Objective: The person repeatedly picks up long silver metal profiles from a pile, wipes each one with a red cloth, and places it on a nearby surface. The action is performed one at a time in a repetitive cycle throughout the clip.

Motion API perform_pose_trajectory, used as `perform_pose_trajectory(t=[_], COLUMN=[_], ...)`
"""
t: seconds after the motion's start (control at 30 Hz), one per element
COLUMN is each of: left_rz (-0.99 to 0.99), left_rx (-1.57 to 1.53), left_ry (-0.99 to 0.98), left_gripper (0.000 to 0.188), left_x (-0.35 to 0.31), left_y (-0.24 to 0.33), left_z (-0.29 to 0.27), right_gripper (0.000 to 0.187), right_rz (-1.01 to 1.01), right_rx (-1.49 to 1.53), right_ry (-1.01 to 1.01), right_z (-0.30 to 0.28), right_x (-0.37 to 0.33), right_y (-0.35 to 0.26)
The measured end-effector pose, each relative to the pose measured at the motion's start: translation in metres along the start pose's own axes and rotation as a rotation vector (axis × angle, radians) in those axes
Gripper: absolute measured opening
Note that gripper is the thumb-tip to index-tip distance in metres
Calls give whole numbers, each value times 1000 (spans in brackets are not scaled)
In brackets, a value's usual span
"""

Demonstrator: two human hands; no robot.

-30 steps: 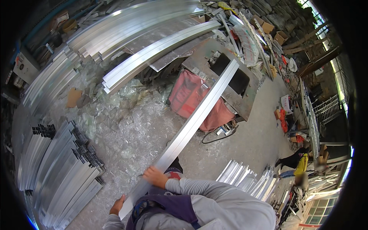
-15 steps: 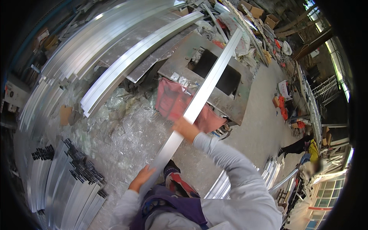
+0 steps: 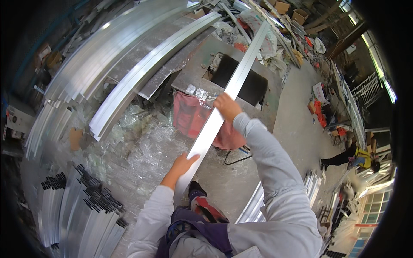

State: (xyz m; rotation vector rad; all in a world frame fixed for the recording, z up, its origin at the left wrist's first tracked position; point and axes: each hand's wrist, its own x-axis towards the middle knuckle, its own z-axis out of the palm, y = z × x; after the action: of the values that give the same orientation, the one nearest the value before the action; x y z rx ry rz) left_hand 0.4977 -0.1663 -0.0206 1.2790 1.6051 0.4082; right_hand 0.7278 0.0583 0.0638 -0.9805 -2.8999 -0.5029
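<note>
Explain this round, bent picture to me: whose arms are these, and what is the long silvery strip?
The picture comes from a wide fisheye camera worn on a person's head, looking down, so straight edges bend. The grey-sleeved arms are that person's own. The left hand has its grip near the close end of a long aluminium profile; the right hand grips it farther up. Below stands a metal table draped with a red cloth. Stacked aluminium profiles lie on the floor at the left.

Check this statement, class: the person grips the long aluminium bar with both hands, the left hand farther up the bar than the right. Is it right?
Not quite. The head view shows the right hand farther up the long aluminium bar and the left hand nearer the body. Both hands do grip the bar.
</note>
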Motion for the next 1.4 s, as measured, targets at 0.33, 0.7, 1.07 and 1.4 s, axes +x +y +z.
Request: perform_pose_trajectory(t=[0.33,0.7,1.07,1.4], left_rz=[-351,-395,-327,-158], left_rx=[-146,-153,-182,17], left_ry=[-172,-116,-211,45], left_gripper=[77,51,70,65], left_x=[-311,-496,-437,-424], left_y=[-232,-357,-308,-242], left_z=[-27,-45,-50,-59], right_gripper=[19,32,75,60], right_rz=[8,85,906,1430], right_rx=[282,728,2893,2462], right_ry=[4,249,-27,97], right_z=[-68,-157,-128,-110], right_x=[-94,-133,-151,-149], right_y=[-369,-525,-510,-518])
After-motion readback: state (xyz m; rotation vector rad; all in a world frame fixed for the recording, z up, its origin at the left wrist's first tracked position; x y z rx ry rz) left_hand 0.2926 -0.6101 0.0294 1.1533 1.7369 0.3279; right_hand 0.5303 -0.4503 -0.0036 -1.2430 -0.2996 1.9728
